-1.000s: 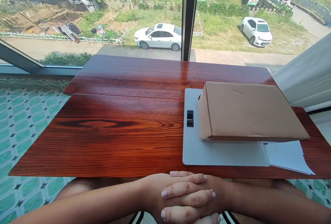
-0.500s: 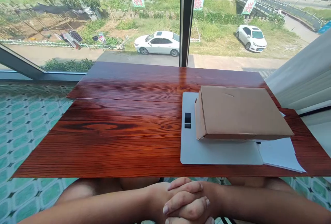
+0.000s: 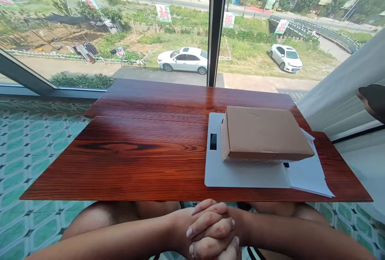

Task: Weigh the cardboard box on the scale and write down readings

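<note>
My left hand (image 3: 182, 226) and my right hand (image 3: 207, 220) are clasped in front of me, fingers interlaced, just below the front edge of the table. Both are closed around each other, and no object shows between them. Their lower parts run out of the picture. Nearest to them is the reddish-brown wooden table (image 3: 126, 172). On its right half a closed brown cardboard box (image 3: 267, 132) rests on a flat light-grey board (image 3: 246, 178) with a small dark patch (image 3: 213, 142). Neither hand touches the box.
White paper sheets (image 3: 309, 176) lie partly under the box and board. A dark object (image 3: 373, 101), which I cannot identify, shows at the right edge by the pale curtain (image 3: 325, 95). Behind the table are windows with a dark frame post (image 3: 213, 31). Green tiles (image 3: 36, 164) cover the floor.
My view has tilted up and shifted slightly, so more buildings show outside and the dark object appears at right. My hands stay clasped; the fingers shift only slightly. The box has not moved on the board.
</note>
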`<state>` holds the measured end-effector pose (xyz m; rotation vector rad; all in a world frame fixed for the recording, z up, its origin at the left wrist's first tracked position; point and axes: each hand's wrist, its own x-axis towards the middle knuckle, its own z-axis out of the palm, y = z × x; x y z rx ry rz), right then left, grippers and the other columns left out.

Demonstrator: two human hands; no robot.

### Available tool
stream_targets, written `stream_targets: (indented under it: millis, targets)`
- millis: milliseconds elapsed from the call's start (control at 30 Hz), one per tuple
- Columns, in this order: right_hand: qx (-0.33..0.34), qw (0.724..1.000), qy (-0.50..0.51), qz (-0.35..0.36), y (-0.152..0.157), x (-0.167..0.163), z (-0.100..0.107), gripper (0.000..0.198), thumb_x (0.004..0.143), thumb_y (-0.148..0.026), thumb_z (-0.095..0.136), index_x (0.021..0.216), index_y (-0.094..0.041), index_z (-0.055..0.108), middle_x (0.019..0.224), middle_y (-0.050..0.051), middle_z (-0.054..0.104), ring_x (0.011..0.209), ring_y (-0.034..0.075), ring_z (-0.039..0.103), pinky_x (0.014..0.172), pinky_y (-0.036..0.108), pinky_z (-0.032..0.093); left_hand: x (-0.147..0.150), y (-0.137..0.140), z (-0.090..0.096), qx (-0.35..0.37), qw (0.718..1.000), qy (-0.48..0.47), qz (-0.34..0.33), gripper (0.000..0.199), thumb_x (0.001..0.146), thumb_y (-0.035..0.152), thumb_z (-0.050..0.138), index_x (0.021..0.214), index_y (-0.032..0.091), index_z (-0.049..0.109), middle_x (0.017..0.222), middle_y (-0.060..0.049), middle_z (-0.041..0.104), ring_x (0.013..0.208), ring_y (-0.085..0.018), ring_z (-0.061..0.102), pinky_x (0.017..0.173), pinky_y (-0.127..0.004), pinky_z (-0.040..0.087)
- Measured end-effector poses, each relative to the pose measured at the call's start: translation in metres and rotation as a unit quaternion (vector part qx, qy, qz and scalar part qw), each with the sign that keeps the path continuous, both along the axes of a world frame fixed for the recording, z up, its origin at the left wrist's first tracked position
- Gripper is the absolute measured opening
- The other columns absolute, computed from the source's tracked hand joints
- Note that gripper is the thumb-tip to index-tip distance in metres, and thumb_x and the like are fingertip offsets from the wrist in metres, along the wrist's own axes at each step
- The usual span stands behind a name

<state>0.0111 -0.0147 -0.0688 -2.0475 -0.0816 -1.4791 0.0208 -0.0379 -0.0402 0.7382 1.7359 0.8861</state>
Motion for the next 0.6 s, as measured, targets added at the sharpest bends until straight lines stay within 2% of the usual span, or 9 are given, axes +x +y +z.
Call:
stream_targets:
  millis: [133,233,300,333,400,467,533,600]
  targets:
    - [0.026,0.999,0.025,0.013,0.0,-0.002,-0.001,0.033,0.071,-0.028,0.088,0.102,-0.035,0.08,0.088,0.007,0.067,0.091,0.03,0.073,0.083,0.043,0.064,0.036,0.006,0.012,0.002,0.982,0.038,0.186,0.034,0.072,0.061,0.062,0.088,0.032,0.074,0.067,-0.003,0.061,0.067,-0.027,0.069,0.047,-0.03,0.051]
    - [-0.012,0.999,0.038,-0.015,0.003,-0.004,0.009,0.042,0.066,-0.025,0.092,0.105,-0.034,0.078,0.086,0.007,0.069,0.085,0.031,0.075,0.077,0.043,0.065,0.052,0.009,0.012,0.007,0.96,0.06,0.273,0.035,0.071,0.06,0.066,0.093,0.034,0.075,0.072,-0.005,0.065,0.071,-0.029,0.07,0.046,-0.031,0.052]
    - [-0.05,0.996,0.062,-0.044,0.004,-0.007,0.015,0.046,0.065,-0.027,0.092,0.107,-0.033,0.076,0.085,0.007,0.071,0.079,0.03,0.076,0.07,0.041,0.065,0.066,0.008,0.007,0.0,0.941,0.086,0.328,0.038,0.07,0.058,0.069,0.099,0.035,0.076,0.082,-0.007,0.069,0.08,-0.032,0.072,0.048,-0.033,0.055]
    - [-0.065,0.993,0.077,-0.055,0.004,-0.008,0.017,0.045,0.066,-0.029,0.092,0.108,-0.033,0.075,0.086,0.007,0.072,0.078,0.03,0.076,0.068,0.04,0.065,0.074,0.009,0.004,-0.013,0.921,0.109,0.374,0.04,0.07,0.057,0.07,0.104,0.036,0.076,0.09,-0.009,0.071,0.089,-0.035,0.072,0.05,-0.034,0.057]
    - [-0.075,0.991,0.094,-0.059,0.003,-0.011,0.016,0.04,0.075,-0.035,0.086,0.113,-0.033,0.074,0.087,0.009,0.074,0.078,0.03,0.076,0.066,0.041,0.065,0.093,0.012,-0.003,-0.068,0.861,0.167,0.476,0.051,0.074,0.056,0.07,0.121,0.036,0.073,0.116,-0.013,0.07,0.114,-0.043,0.066,0.058,-0.039,0.061]
    - [-0.07,0.991,0.105,-0.044,0.001,-0.014,0.011,0.037,0.085,-0.042,0.074,0.121,-0.032,0.073,0.092,0.012,0.075,0.081,0.033,0.077,0.067,0.045,0.065,0.11,0.019,-0.008,-0.137,0.796,0.215,0.55,0.062,0.084,0.055,0.062,0.142,0.034,0.062,0.146,-0.016,0.056,0.139,-0.046,0.047,0.068,-0.042,0.064]
    - [-0.065,0.99,0.121,-0.027,0.0,-0.017,0.006,0.041,0.091,-0.047,0.064,0.128,-0.03,0.07,0.096,0.016,0.075,0.086,0.037,0.077,0.069,0.051,0.064,0.121,0.03,-0.008,-0.163,0.752,0.239,0.593,0.061,0.092,0.054,0.052,0.15,0.034,0.055,0.16,-0.012,0.042,0.148,-0.044,0.035,0.071,-0.041,0.064]
    - [-0.068,0.988,0.135,-0.023,-0.001,-0.019,0.003,0.044,0.094,-0.049,0.06,0.131,-0.029,0.069,0.098,0.018,0.075,0.087,0.038,0.076,0.07,0.053,0.064,0.126,0.037,-0.005,-0.151,0.725,0.243,0.627,0.056,0.096,0.054,0.047,0.148,0.037,0.057,0.162,-0.009,0.041,0.149,-0.043,0.033,0.065,-0.037,0.064]
